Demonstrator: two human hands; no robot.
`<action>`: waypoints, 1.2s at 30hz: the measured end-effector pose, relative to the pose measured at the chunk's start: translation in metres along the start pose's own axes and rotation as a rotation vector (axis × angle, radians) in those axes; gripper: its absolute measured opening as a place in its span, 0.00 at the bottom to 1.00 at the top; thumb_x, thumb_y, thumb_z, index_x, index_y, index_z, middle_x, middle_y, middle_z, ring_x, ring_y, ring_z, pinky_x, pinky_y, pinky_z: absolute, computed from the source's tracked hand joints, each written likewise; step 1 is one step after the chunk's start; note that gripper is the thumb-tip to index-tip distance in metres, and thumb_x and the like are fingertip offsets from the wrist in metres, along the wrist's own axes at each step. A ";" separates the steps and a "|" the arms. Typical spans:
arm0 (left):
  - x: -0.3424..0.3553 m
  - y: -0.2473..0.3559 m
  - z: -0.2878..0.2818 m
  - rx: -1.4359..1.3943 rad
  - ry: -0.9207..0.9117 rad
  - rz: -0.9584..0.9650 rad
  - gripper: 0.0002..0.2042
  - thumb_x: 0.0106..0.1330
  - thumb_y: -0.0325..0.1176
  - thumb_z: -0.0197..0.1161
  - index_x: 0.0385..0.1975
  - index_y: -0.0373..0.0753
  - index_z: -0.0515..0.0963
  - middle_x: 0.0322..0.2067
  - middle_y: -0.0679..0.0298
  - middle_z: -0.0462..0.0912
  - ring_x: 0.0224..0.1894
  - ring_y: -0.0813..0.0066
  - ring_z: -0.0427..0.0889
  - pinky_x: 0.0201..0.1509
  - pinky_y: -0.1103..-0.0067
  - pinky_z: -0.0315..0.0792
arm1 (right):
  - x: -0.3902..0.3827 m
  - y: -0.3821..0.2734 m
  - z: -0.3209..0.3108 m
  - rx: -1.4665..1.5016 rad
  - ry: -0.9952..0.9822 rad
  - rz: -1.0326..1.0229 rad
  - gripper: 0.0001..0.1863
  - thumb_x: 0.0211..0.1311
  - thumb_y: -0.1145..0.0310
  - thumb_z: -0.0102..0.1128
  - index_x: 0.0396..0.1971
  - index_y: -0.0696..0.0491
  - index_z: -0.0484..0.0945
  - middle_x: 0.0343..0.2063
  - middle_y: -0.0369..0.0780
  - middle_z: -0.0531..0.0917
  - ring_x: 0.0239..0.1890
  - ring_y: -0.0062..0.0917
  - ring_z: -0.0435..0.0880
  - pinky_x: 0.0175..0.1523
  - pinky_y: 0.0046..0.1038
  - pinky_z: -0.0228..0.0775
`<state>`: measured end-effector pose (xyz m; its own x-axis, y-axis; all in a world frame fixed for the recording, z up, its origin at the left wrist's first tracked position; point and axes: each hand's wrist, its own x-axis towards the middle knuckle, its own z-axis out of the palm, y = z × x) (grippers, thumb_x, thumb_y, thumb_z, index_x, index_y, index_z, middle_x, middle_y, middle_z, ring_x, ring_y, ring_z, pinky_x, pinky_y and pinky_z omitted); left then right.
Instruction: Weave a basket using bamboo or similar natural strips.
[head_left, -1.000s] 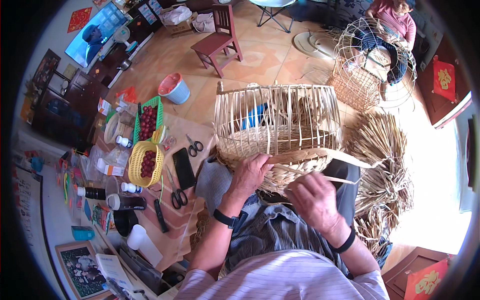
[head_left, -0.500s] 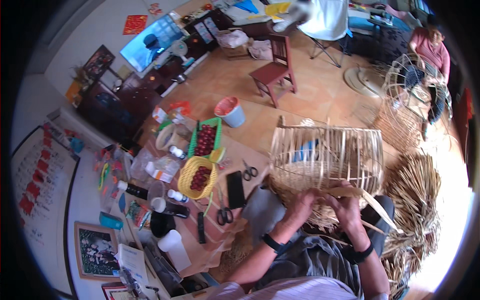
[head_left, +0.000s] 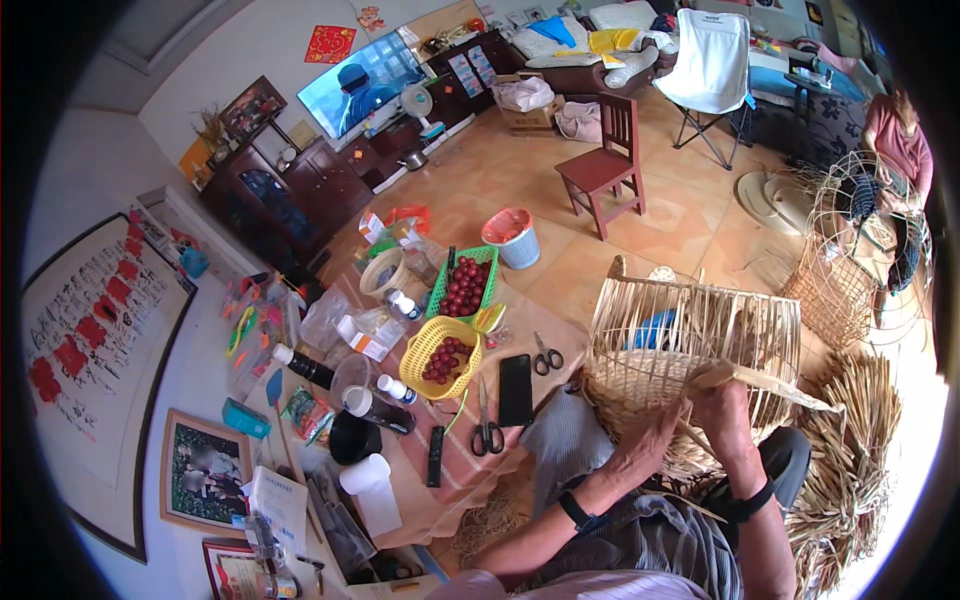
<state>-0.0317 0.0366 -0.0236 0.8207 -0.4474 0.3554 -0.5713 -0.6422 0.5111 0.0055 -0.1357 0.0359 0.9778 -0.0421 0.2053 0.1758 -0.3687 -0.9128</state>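
Observation:
A half-woven basket (head_left: 635, 382) rests on my lap, its lower part closely woven and its bare stakes standing up above. My right hand (head_left: 724, 418) is closed on a pale, flat strip of dried leaf (head_left: 790, 392), whose free end sticks out to the right. Right beside it, my left hand (head_left: 648, 442) is closed at the basket's near side, fingers bent toward the right hand. What those left fingers grip is hidden. Something blue (head_left: 655, 328) shows through the stakes.
To the left, a table holds scissors (head_left: 487, 437), a phone (head_left: 515, 390), a yellow basket (head_left: 408, 360) and a green basket of red fruit (head_left: 490, 290). A bundle of dried leaves (head_left: 850, 430) lies at my right. Beyond stand a bin (head_left: 518, 250) and a red chair (head_left: 600, 175); another person (head_left: 897, 150) sits far right.
The whole view has shifted, so the room sits farther right and lower in the picture. My right hand has turned and lifted slightly with the strip; the left stays close beside it.

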 end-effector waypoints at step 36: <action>0.021 -0.010 0.002 -0.051 -0.101 -0.080 0.11 0.62 0.20 0.57 0.43 0.32 0.81 0.41 0.51 0.79 0.49 0.49 0.79 0.53 0.62 0.74 | -0.035 0.042 0.026 -0.421 0.091 -0.200 0.12 0.62 0.75 0.63 0.45 0.55 0.75 0.32 0.52 0.84 0.33 0.50 0.85 0.34 0.48 0.76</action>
<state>-0.0083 0.0323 -0.0231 0.8581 -0.4578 0.2327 -0.5010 -0.6470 0.5748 -0.0184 -0.1257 -0.0188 0.9122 -0.0067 0.4097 0.2792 -0.7216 -0.6335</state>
